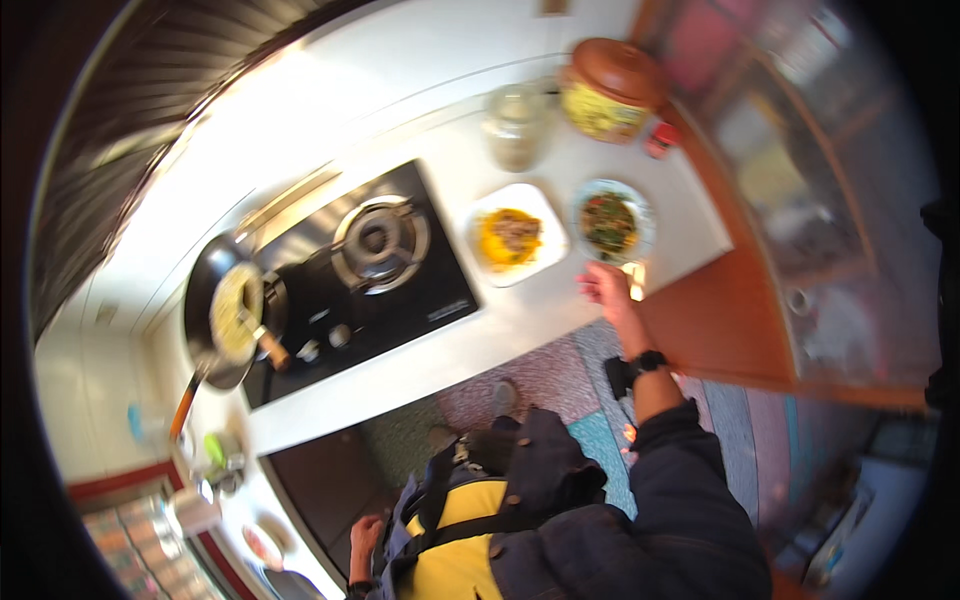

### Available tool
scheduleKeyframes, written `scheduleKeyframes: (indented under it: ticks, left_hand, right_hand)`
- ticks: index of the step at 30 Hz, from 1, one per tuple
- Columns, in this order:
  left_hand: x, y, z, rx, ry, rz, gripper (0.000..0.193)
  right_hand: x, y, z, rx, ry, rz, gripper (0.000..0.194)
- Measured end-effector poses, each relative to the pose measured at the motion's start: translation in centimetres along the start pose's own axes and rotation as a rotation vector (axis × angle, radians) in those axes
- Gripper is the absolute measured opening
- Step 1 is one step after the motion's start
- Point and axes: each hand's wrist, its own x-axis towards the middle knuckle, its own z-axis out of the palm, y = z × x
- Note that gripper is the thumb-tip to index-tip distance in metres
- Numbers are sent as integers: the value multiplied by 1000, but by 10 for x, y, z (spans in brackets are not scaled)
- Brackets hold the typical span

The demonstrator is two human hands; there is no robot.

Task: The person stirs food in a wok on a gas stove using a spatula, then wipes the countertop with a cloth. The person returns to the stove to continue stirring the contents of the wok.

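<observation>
My right hand [606, 291] reaches over the front of the counter, just below a round plate [646, 238] of chopped green food. Its fingers are loosely bent and apart, with nothing seen in them; whether they touch the plate's rim is unclear. Left of that plate, a white square dish [555, 217] bears yellow food with a brown topping [516, 231]. Low beside my body hangs my left hand [365, 534], near the dark cabinet front; blur and angle hide its fingers.
A black gas hob [442, 277] spans the counter. At its left end sits a wok [206, 281] holding pale food and a wooden-handled utensil [271, 351]. A glass jar [516, 127] and a brown-lidded crock [607, 112] stand behind the dishes. A glazed wooden cabinet [720, 322] borders the right.
</observation>
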Motion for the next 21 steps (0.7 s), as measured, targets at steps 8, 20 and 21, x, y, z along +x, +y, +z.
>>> scheduleKeyframes:
  ticks: [8, 20, 21]
  left_hand:
    - [-30, 21, 9, -473, 40, -330, 31]
    - [-2, -64, 42, -241, 78, -184, 33]
    - [-1, -77, 44, -262, 161, -132, 30]
  right_hand:
    - [-58, 24, 66, -218, -365, 92, 33]
    - [-98, 144, 83, -1384, -760, 116, 32]
    - [-95, 166, 70, -1547, -674, 13, 26]
